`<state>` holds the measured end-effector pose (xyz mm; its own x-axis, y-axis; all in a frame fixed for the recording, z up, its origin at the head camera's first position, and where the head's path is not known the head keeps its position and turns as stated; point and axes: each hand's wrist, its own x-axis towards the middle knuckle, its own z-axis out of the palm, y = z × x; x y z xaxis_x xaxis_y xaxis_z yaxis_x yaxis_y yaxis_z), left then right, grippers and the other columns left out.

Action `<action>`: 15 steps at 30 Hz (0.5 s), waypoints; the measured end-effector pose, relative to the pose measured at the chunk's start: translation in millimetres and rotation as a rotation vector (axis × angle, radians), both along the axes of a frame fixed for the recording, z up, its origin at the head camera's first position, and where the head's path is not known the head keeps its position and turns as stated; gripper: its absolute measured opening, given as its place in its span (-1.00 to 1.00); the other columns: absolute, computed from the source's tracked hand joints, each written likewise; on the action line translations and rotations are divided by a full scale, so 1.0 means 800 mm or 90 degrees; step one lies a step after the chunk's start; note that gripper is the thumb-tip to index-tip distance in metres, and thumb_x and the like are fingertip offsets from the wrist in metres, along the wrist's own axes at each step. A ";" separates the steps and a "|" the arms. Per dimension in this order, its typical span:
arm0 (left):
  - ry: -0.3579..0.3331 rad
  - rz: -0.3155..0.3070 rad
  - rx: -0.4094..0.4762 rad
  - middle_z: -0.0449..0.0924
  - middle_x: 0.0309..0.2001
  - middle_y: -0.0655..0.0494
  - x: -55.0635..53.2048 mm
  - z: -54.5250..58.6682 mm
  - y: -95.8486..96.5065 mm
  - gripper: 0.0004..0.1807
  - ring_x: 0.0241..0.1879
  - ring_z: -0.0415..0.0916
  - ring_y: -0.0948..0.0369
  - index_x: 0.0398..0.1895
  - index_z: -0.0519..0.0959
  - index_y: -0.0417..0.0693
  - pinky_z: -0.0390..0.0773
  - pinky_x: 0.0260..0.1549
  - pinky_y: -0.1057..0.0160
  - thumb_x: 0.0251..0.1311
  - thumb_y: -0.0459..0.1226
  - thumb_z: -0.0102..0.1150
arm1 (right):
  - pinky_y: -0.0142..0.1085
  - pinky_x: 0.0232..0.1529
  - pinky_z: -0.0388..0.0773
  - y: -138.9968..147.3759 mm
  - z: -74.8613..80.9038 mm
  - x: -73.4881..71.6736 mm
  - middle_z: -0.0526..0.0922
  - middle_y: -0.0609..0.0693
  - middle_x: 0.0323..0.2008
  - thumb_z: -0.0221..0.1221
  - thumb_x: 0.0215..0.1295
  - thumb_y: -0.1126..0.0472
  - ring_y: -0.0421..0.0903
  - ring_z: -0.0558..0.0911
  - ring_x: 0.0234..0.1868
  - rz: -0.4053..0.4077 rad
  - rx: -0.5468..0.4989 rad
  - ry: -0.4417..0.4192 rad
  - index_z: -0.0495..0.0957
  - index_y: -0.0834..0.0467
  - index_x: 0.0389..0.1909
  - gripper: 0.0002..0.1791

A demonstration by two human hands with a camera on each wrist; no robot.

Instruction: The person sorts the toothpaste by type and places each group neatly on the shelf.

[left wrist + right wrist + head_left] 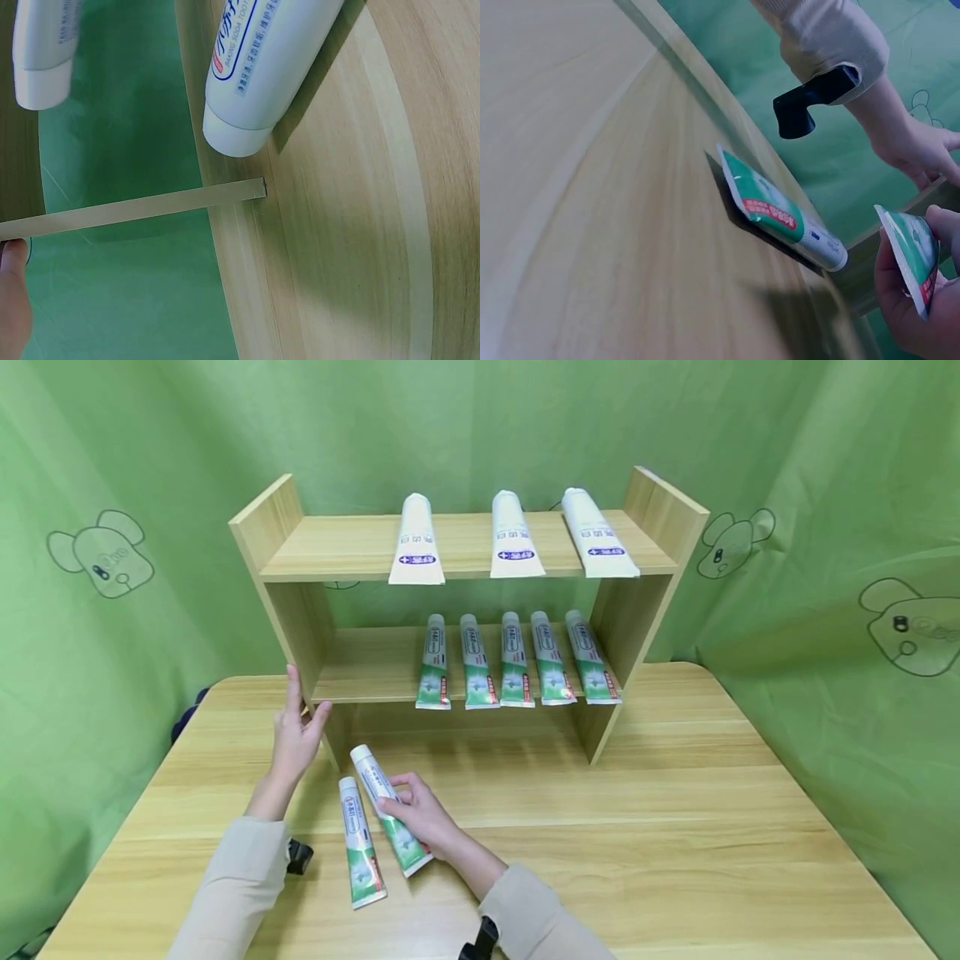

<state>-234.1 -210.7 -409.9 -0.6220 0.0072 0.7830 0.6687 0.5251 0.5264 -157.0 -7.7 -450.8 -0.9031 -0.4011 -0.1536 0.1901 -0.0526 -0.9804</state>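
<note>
My right hand [423, 814] grips a white-and-green toothpaste tube [372, 779] around its middle, thumb on top, the white cap tilted up toward the shelf. In the right wrist view this tube's flat crimped end [907, 255] shows between thumb and fingers. A second toothpaste tube [358, 839] lies on the table just left of it, cap toward the shelf. My left hand [296, 739] holds the left side panel of the wooden shelf [465, 575], its index finger along the outer side and thumb across the front edge. In the left wrist view only the thumb [13, 292] shows.
Several matching toothpaste tubes [513, 660] stand in a row on the middle board, toward its right. Three white tubes [517, 535] lie on the top board. The light wood table [697, 827] spreads around the shelf. A green curtain [465, 435] hangs behind.
</note>
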 end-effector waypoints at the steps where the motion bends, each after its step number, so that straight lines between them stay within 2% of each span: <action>1: 0.002 -0.001 0.001 0.28 -0.06 -0.70 0.000 0.000 0.000 -0.22 -0.55 0.47 -0.22 0.41 -0.24 0.41 0.61 -0.45 -0.14 0.28 -0.12 -0.02 | -0.38 -0.48 0.63 0.000 0.002 0.001 0.59 0.14 -0.23 0.09 0.27 0.25 -0.07 0.60 -0.40 -0.002 -0.008 -0.003 0.21 0.26 0.11 -0.56; 4: 0.004 -0.002 0.006 0.32 -0.08 -0.67 0.000 0.000 0.000 -0.21 -0.50 0.49 -0.23 0.41 -0.23 0.42 0.60 -0.44 -0.09 0.28 -0.15 -0.01 | -0.35 -0.50 0.64 -0.001 0.009 0.004 0.56 0.15 -0.23 0.06 0.28 0.26 -0.10 0.60 -0.44 -0.004 -0.028 -0.015 0.17 0.25 0.13 -0.56; 6: 0.002 0.002 0.006 0.38 -0.16 -0.63 0.000 0.000 -0.001 -0.21 -0.51 0.48 -0.21 0.41 -0.24 0.43 0.61 -0.47 -0.06 0.28 -0.17 -0.01 | -0.28 -0.44 0.68 -0.002 0.015 0.007 0.54 0.19 -0.18 0.04 0.29 0.27 -0.01 0.63 -0.39 -0.004 -0.049 -0.021 0.15 0.25 0.16 -0.54; 11: -0.013 0.003 0.006 0.36 -0.12 -0.64 0.001 0.000 0.000 -0.18 -0.49 0.48 -0.23 0.41 -0.25 0.43 0.61 -0.45 -0.09 0.28 -0.22 0.01 | -0.04 -0.09 0.63 -0.003 0.034 0.013 0.39 0.28 0.08 -0.03 0.18 0.44 0.25 0.55 -0.06 0.006 -0.095 -0.021 0.05 0.25 0.26 -0.40; 13: -0.018 -0.002 0.010 0.30 -0.03 -0.66 0.002 0.000 0.000 -0.17 -0.40 0.49 -0.29 0.41 -0.25 0.45 0.59 -0.40 -0.14 0.27 -0.25 0.02 | 0.01 -0.04 0.59 -0.001 0.042 0.016 0.31 0.26 0.16 -0.07 0.07 0.52 0.27 0.49 0.01 0.017 -0.106 -0.018 0.00 0.22 0.31 -0.28; 15: -0.022 -0.005 0.014 0.29 -0.02 -0.65 0.002 0.001 0.000 -0.16 -0.38 0.49 -0.31 0.41 -0.25 0.45 0.59 -0.39 -0.15 0.27 -0.27 0.02 | 0.04 -0.03 0.57 0.001 0.048 0.017 0.25 0.26 0.21 -0.09 -0.01 0.56 0.28 0.45 0.06 0.034 -0.114 -0.010 -0.03 0.18 0.34 -0.19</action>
